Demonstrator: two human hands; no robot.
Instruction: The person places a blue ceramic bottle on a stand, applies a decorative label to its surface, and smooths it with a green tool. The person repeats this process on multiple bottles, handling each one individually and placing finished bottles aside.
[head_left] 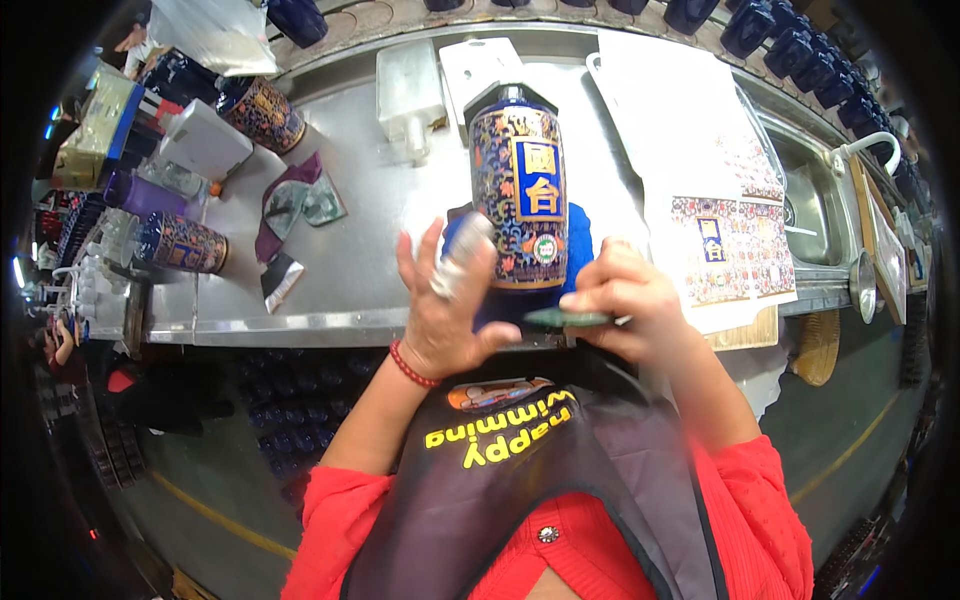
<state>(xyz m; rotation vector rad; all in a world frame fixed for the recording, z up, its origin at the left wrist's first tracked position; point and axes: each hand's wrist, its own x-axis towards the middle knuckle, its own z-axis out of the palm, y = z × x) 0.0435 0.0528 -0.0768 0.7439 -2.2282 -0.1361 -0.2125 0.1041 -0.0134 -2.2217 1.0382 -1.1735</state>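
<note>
Centrally, blue bottle (518, 195), label sheets (735, 245) beside

Stainless steel bench (350, 290) spans the scene, with a sink (815, 215) set into its right end. Grey floor (850, 420) below carries yellow painted lines. Far edge: a row of dark blue bottles (790, 40).

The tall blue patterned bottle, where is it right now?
In the head view the tall blue patterned bottle lies near the centre of the steel table, just beyond and between the left hand and right hand, left of the label sheets.
</note>
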